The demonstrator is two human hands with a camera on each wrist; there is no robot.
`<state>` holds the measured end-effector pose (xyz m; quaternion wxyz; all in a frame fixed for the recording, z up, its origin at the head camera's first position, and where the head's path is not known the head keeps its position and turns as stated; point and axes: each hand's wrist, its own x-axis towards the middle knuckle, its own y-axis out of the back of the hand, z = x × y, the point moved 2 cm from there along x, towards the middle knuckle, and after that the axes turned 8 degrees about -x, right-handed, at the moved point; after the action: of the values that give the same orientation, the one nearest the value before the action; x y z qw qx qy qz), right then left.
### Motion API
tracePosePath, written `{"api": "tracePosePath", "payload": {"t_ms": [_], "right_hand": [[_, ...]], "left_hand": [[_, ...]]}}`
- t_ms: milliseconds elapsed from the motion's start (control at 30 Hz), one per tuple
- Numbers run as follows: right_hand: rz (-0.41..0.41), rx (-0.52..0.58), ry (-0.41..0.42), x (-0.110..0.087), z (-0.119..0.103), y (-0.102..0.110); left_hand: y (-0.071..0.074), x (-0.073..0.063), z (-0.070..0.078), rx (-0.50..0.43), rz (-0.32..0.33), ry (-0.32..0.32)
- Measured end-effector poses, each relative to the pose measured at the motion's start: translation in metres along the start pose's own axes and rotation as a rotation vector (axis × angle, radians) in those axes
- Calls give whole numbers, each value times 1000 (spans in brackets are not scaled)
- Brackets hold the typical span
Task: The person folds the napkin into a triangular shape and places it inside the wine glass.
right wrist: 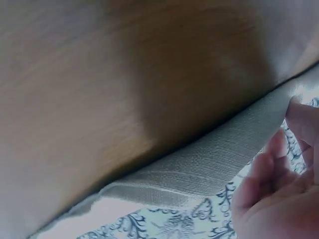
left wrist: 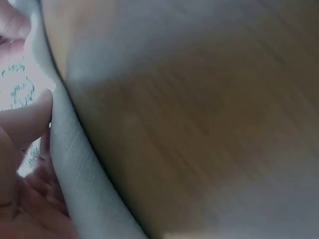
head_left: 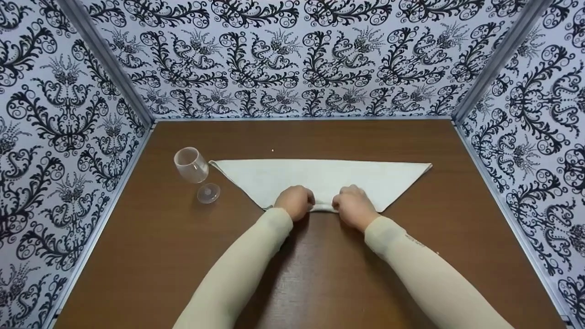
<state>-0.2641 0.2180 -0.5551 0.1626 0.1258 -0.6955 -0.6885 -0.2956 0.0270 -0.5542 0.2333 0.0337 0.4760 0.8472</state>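
A white cloth napkin (head_left: 320,178) lies on the table, wide along its far edge and narrowing toward me, with its near edge turned into a thin roll (head_left: 323,208). My left hand (head_left: 295,202) pinches this rolled edge left of its middle. To the right, a short gap away, my right hand (head_left: 355,206) pinches the same roll. In the left wrist view the thumb (left wrist: 37,117) presses against the cloth. The right wrist view has the right thumb (right wrist: 301,117) on the roll, its other fingers curled on the far side. Bare wood shows before the roll.
A clear stemmed glass (head_left: 192,165) stands on the brown wooden table (head_left: 301,139), close to the napkin's far left corner. Walls with a black scroll pattern (head_left: 279,59) enclose the table at the back and both sides.
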Motion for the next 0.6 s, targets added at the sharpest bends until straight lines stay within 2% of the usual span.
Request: {"api": "tracePosePath", "payload": {"t_ms": [133,200,267,333,433,600], "right_hand": [[23,-62,112,-10,-4,1],[6,-51,145,-15,-3,2],[-23,-10,160,-20,-1,2],[-51,45,167,-25,2,2],[-73,96,184,-29,6,1],[-66,136,199,-28,7,0]], "left_hand": [[-6,-2,1,244,42,-142],[-6,-7,1,336,62,-207],[-5,-13,1,398,54,-275],[-4,-17,-1,412,25,-322],[-5,-19,-6,397,-30,-358],[-6,-16,-10,374,-40,-384]]}}
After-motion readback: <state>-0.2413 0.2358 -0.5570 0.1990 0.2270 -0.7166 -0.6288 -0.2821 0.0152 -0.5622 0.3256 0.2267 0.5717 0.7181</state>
